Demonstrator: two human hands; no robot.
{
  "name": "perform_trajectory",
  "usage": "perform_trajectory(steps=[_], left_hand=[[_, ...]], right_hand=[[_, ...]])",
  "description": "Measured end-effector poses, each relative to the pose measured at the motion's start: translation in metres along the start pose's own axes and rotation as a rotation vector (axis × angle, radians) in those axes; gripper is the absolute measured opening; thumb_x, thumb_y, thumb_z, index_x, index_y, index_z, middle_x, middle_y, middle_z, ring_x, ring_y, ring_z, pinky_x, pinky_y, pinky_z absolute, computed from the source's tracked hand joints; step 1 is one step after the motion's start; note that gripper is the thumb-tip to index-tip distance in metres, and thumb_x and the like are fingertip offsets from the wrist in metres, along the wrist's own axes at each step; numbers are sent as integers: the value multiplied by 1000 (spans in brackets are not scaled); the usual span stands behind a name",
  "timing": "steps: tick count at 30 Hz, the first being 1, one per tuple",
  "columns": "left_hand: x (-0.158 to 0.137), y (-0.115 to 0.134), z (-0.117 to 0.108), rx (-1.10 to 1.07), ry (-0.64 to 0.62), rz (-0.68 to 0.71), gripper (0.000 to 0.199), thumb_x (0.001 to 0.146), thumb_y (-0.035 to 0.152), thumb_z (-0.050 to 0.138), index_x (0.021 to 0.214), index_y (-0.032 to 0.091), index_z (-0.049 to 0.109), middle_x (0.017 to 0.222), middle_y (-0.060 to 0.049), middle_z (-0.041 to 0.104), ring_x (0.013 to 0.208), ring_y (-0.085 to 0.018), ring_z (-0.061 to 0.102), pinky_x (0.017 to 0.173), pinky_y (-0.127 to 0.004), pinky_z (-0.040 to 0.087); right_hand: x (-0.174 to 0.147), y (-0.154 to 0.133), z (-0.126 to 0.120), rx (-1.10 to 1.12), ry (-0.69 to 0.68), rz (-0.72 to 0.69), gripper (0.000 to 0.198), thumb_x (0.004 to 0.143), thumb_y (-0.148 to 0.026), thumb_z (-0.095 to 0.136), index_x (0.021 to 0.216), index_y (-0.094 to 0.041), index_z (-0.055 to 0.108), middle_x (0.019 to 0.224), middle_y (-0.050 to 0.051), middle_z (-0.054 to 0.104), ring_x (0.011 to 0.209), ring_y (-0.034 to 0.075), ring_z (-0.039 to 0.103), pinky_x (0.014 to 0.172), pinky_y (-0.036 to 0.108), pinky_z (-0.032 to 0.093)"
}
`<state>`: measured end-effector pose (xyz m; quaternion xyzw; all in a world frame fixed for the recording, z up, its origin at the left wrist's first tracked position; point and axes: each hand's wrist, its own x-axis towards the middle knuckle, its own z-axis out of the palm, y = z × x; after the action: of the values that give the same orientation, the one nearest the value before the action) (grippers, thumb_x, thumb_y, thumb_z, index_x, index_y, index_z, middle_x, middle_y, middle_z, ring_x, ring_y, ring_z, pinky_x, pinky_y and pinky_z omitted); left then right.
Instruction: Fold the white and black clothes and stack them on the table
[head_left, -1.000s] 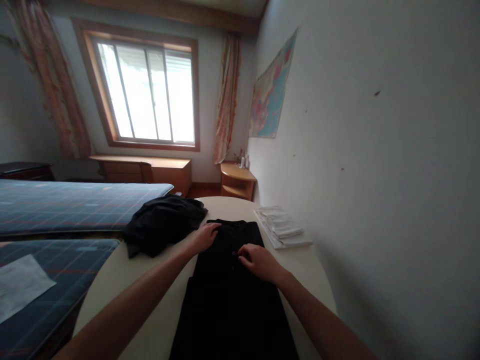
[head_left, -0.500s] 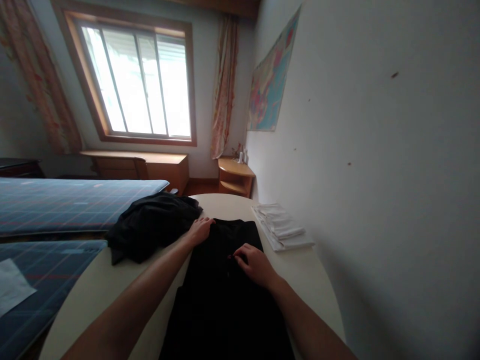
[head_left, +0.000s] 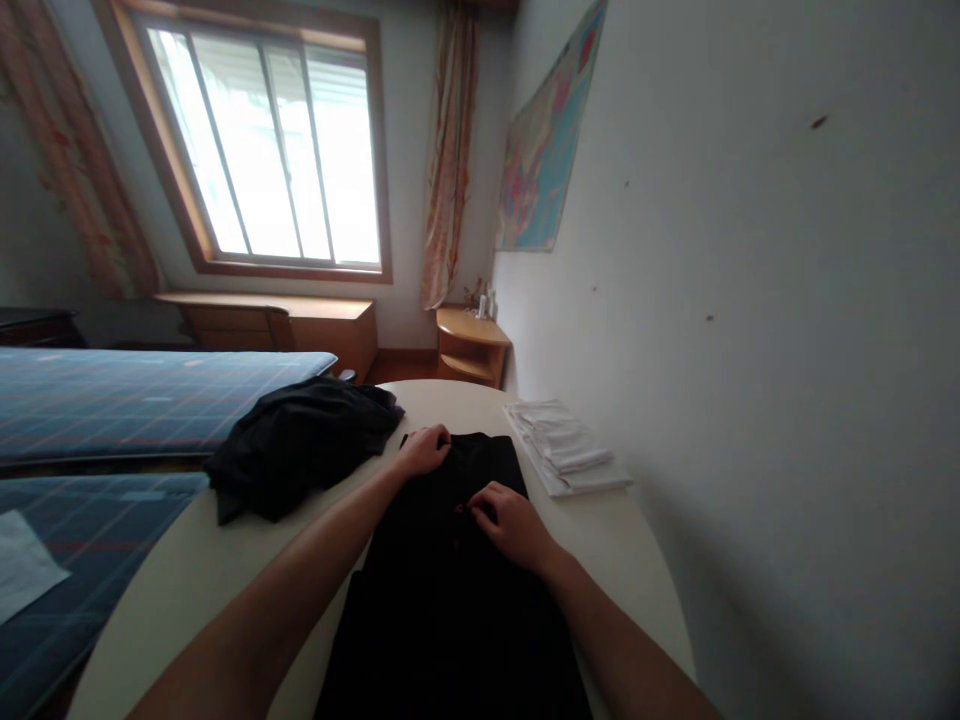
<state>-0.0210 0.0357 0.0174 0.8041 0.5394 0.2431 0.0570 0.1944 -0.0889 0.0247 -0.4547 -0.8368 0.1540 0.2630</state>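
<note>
A long black garment (head_left: 450, 620) lies spread down the middle of the round table, its far edge bunched a little. My left hand (head_left: 425, 450) is at that far edge, its fingers curled in and closed on the cloth. Farther down, my right hand (head_left: 510, 522) rests on the garment with thumb and forefinger pinched together at the cloth. Just left of those fingertips is a small reddish detail (head_left: 459, 509), too small to make out. The dark cloth hides how much fabric either hand grips.
A crumpled black cloth (head_left: 300, 440) lies on the cream table (head_left: 195, 580) to the left. Folded white cloths (head_left: 566, 445) are stacked at the right, near the wall (head_left: 787, 420). Blue checked mattresses (head_left: 150, 400) border the left side. A corner shelf (head_left: 472, 330) stands beyond.
My left hand has slid right along the garment's far edge, and its fingers are more curled. My right hand stays at almost the same spot. The view has shifted slightly.
</note>
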Motion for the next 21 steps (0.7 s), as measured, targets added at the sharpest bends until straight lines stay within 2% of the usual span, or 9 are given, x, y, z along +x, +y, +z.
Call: perform_trajectory(steps=[4, 7, 10, 13, 15, 17, 21], left_hand=[[-8, 1, 7, -14, 53, 36, 22, 91, 23, 49, 106, 22, 65, 108, -7, 68, 106, -24, 60, 97, -38, 43], [-15, 0, 12, -5, 68, 56, 27, 94, 27, 47, 114, 21, 64, 123, -10, 63, 119, -27, 54, 107, -44, 36], [-20, -3, 14, 4, 61, 59, 39, 95, 36, 46, 132, 25, 55, 147, -9, 46, 139, -30, 36, 115, -51, 23], [-24, -4, 13, 33, -12, 73, 51, 91, 43, 53, 139, 27, 50, 155, -9, 36, 146, -34, 22, 117, -55, 18], [-24, -1, 11, 41, -8, 112, 50, 91, 40, 53, 139, 25, 51, 155, -9, 37, 145, -33, 25, 117, -53, 19], [-23, 6, 10, -4, 5, 166, 44, 93, 35, 49, 135, 25, 56, 150, -8, 45, 141, -30, 34, 117, -48, 22], [-14, 23, 13, -185, -95, 192, 41, 94, 31, 49, 133, 28, 59, 130, -6, 63, 126, -26, 50, 113, -46, 31]], right_hand=[[0, -1, -1, 1, -6, 0, 15, 93, -25, 55, 96, -24, 70, 98, 3, 66, 92, 18, 63, 84, 28, 48], [-1, -1, -2, 3, 2, -14, 18, 94, -27, 53, 99, -24, 70, 101, 4, 67, 96, 18, 63, 87, 29, 48], [-2, 0, 0, -73, 45, -30, 30, 93, -31, 55, 121, -26, 65, 124, 7, 63, 117, 22, 56, 103, 37, 41], [-1, 4, 5, -167, 11, 13, 53, 92, -44, 56, 142, -27, 49, 150, 9, 45, 139, 28, 38, 115, 49, 27], [1, 6, 8, -194, -54, 54, 57, 93, -52, 52, 144, -27, 47, 154, 9, 39, 143, 30, 31, 117, 53, 22], [1, 9, 10, -200, -93, 67, 57, 94, -55, 48, 144, -27, 48, 154, 8, 39, 145, 30, 29, 117, 54, 20], [1, 9, 8, -181, -102, 53, 54, 96, -52, 46, 143, -27, 48, 153, 7, 41, 145, 28, 29, 118, 53, 20]])
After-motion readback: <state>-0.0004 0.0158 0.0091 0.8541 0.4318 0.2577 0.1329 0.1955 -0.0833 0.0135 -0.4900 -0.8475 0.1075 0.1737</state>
